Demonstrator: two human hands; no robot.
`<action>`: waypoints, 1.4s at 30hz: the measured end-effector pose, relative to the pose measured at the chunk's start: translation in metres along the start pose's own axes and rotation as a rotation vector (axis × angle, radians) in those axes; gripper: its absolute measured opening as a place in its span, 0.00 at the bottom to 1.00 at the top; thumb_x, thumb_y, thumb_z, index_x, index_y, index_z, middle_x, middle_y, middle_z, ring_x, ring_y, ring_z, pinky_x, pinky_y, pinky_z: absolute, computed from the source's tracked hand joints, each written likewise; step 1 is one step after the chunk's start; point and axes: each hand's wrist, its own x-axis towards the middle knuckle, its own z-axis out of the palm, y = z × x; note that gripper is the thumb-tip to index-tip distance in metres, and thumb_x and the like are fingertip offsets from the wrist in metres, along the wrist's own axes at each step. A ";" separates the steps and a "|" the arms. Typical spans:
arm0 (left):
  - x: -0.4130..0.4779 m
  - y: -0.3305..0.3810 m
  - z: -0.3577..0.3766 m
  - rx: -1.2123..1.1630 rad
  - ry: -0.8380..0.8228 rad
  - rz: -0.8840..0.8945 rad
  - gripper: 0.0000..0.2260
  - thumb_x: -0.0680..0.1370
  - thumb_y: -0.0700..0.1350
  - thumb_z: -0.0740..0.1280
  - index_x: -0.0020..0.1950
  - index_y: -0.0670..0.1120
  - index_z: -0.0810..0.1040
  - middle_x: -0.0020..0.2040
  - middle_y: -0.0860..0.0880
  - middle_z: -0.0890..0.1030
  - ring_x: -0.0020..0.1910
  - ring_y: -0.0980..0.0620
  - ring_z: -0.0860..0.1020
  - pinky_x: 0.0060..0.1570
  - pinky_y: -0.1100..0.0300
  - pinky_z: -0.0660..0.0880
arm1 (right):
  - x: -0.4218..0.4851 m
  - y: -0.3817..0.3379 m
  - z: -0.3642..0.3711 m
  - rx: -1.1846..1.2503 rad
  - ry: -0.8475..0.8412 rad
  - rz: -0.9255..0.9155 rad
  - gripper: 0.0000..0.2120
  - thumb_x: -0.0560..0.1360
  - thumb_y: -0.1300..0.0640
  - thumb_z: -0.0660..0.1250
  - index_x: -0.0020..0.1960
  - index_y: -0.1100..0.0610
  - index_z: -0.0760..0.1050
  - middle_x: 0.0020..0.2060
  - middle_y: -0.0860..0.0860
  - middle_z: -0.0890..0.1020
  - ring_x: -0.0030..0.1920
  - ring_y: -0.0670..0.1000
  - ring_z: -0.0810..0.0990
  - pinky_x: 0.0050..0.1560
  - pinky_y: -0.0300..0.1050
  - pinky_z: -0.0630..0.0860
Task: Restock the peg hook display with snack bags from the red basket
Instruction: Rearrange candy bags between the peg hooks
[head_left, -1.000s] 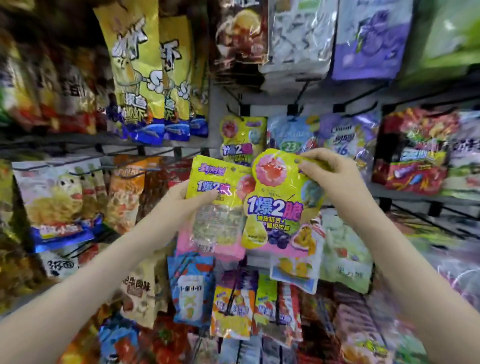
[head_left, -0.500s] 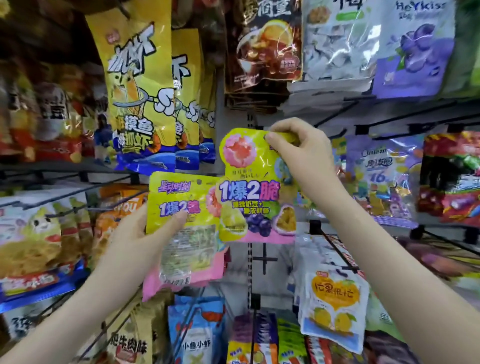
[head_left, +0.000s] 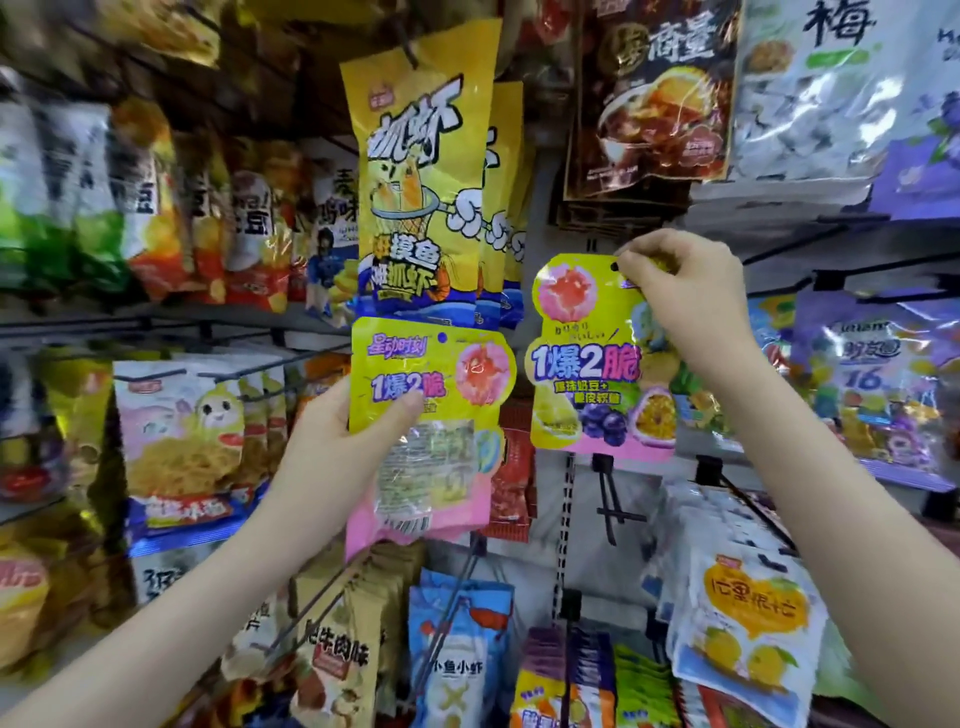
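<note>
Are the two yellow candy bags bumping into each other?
Apart. The head view shows a strip of background running between the left bag and the right bag, so their edges do not meet.

Open gap: bare grey back panel (head_left: 644, 499) under the right-hand bag (head_left: 587, 364), between the red packets (head_left: 511, 483) and the white packets (head_left: 691, 525).
Inside the gap: an empty peg hook (head_left: 609, 493) juts forward; a second hook (head_left: 748, 504) slants out over the white packets.
Between the hands: only a narrow strip separates the left-hand bag (head_left: 410, 364) from the right-hand bag.
Above: yellow shrimp bags (head_left: 421, 182) hang down to the left-hand bag's top edge; a dark brown bag (head_left: 649, 98) hangs over the right hand (head_left: 691, 301).
Right: purple bags (head_left: 872, 374) crowd the space beyond the right wrist.
Below: a blue fish bag (head_left: 457, 660) and a yellow-heart bag (head_left: 748, 629) fill the lower row.
Left: packed bags line the shelves beyond the left hand (head_left: 332, 447).
</note>
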 end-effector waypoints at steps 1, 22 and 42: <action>-0.001 0.001 -0.001 -0.010 0.006 0.006 0.06 0.78 0.47 0.66 0.53 0.55 0.80 0.48 0.60 0.84 0.48 0.63 0.81 0.42 0.74 0.73 | -0.001 -0.001 0.000 -0.009 0.001 0.002 0.06 0.74 0.57 0.67 0.48 0.54 0.82 0.40 0.47 0.81 0.44 0.44 0.77 0.47 0.37 0.68; 0.004 0.026 0.009 -0.111 0.037 0.025 0.09 0.77 0.50 0.66 0.56 0.57 0.78 0.51 0.62 0.83 0.51 0.63 0.80 0.49 0.65 0.72 | 0.030 0.058 0.045 -0.422 -0.137 0.200 0.10 0.75 0.64 0.61 0.52 0.64 0.78 0.52 0.64 0.80 0.55 0.62 0.75 0.50 0.51 0.70; -0.005 0.027 0.132 0.535 -0.181 0.562 0.25 0.77 0.53 0.63 0.72 0.45 0.68 0.72 0.40 0.67 0.71 0.43 0.66 0.69 0.51 0.65 | -0.068 -0.015 -0.039 0.379 -0.165 0.211 0.15 0.75 0.61 0.62 0.44 0.43 0.81 0.34 0.37 0.81 0.33 0.39 0.76 0.36 0.36 0.72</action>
